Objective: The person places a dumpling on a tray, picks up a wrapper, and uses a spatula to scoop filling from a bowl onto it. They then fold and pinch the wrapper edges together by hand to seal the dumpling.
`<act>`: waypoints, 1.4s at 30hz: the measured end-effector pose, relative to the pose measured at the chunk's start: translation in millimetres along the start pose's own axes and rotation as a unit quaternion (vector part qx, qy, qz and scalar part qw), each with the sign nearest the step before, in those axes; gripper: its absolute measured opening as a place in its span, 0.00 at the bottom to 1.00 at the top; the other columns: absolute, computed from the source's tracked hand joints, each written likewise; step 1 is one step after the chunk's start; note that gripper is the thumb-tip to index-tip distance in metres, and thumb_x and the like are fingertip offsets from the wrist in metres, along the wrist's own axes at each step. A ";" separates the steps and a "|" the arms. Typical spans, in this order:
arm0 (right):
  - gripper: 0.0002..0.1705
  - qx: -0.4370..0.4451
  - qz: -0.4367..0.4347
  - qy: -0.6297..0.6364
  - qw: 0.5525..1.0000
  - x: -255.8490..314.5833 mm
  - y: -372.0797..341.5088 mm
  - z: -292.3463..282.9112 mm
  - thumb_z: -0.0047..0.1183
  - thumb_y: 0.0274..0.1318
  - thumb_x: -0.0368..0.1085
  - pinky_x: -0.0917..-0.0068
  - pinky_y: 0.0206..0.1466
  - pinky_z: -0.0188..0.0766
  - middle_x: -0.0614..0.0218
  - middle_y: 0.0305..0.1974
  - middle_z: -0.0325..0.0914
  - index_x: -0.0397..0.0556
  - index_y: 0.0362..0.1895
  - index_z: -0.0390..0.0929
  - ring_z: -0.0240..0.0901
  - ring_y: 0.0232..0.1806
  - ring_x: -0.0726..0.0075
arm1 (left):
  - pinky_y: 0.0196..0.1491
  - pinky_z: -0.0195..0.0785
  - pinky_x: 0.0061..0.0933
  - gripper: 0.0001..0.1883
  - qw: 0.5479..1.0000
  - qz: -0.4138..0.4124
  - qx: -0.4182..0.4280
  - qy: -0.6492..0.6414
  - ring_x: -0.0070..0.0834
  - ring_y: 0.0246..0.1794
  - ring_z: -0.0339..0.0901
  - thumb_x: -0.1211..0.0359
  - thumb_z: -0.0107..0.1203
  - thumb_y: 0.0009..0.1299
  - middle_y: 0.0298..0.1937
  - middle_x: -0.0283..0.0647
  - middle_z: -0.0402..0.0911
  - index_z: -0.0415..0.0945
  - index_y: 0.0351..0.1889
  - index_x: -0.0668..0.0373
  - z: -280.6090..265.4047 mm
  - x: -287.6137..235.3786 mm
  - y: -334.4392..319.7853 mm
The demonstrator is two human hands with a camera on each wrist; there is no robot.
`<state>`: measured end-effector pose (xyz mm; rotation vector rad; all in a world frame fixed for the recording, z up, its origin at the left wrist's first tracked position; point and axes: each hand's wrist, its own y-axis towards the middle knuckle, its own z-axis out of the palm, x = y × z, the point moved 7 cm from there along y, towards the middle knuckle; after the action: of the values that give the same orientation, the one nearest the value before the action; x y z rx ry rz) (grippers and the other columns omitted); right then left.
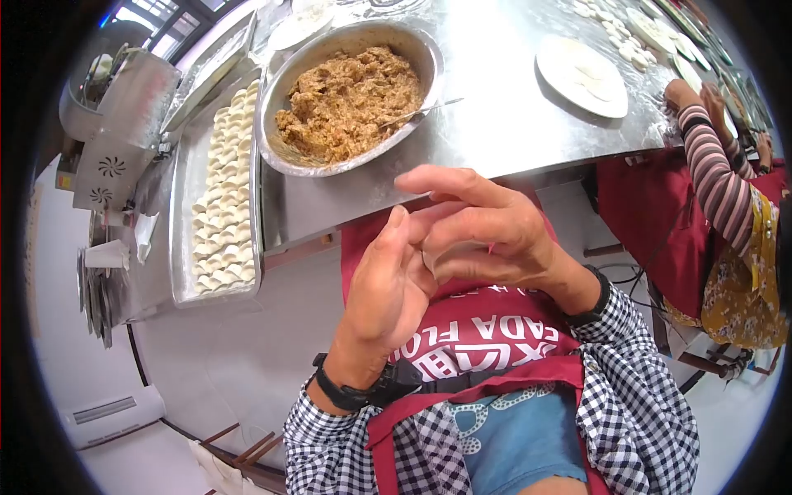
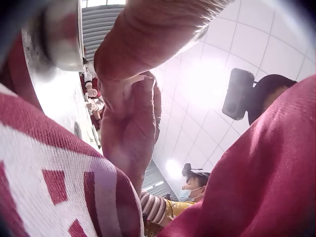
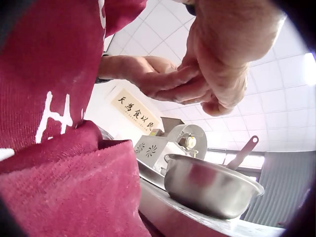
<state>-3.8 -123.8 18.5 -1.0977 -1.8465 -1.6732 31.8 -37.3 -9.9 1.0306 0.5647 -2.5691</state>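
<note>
In the head view both hands meet in front of the maroon apron [image 1: 495, 330]. My left hand [image 1: 384, 285] is cupped with its thumb raised and its palm turned to the right. My right hand [image 1: 495, 231] lies over the left fingers, its own fingers bent and the index finger held apart. A thin pale edge [image 2: 139, 78] shows at the fingers in the left wrist view; I cannot tell whether a thing is held there. From the right wrist view, the fingers of the two hands overlap, hiding the space between the palms.
Ahead on the metal table [image 1: 487, 107] stands a steel bowl [image 1: 268, 124] of brown filling with a utensil in it. A tray [image 1: 181, 247] holds rows of dumplings [image 1: 224, 198]. A white plate [image 1: 610, 106] bears wrappers [image 1: 590, 76]. Another person [image 1: 718, 181] works at right.
</note>
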 end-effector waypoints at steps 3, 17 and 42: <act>0.18 -0.062 -0.045 -0.043 0.996 11.7 1.2 -8.9 0.64 0.34 0.27 0.69 0.47 0.74 0.53 0.54 0.66 0.42 0.36 0.77 0.70 0.51 0.56 | 0.57 0.63 0.33 0.29 1.000 0.022 0.019 -0.011 0.32 0.54 0.69 0.53 0.23 0.75 0.55 0.46 0.69 0.59 0.59 0.70 -1.9 -1.2 -4.4; 0.11 -0.099 -0.192 -0.226 0.950 29.7 4.5 2.6 0.60 0.33 0.34 0.64 0.44 0.68 0.67 0.37 0.78 0.46 0.27 0.77 0.74 0.43 0.58 | 0.51 0.65 0.34 0.26 0.988 0.069 -0.007 -0.136 0.28 0.48 0.71 0.49 0.30 0.73 0.48 0.39 0.73 0.67 0.51 0.61 -0.4 -3.3 -6.0; 0.16 -0.071 -0.118 -0.252 0.958 7.2 33.3 24.3 0.57 0.43 0.36 0.62 0.46 0.67 0.55 0.45 0.75 0.41 0.38 0.74 0.71 0.46 0.51 | 0.54 0.64 0.31 0.20 0.974 0.126 -0.056 -0.179 0.24 0.49 0.70 0.59 0.44 0.71 0.50 0.37 0.69 0.62 0.54 0.62 -36.2 -29.2 -8.2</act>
<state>22.4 -99.6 40.3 -1.5298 -2.2706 -1.7999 69.7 -9.1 -11.2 0.5402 0.4439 -2.3860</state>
